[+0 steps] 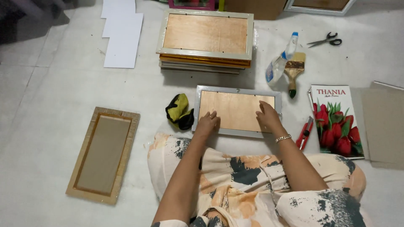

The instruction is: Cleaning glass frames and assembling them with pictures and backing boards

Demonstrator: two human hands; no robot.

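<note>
Patterned lap; both hands press silver frame.

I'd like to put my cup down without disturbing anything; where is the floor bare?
Bare floor lies between the white sheets and the gold frame, and between that frame and the cloth. It is crowded right of the frame under both hands: bottle, brush, cutter, booklet, cardboard.

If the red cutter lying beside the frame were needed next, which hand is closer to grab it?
The right hand, probably. It rests on the frame's right side, near the red cutter; the left hand sits across the frame.
</note>
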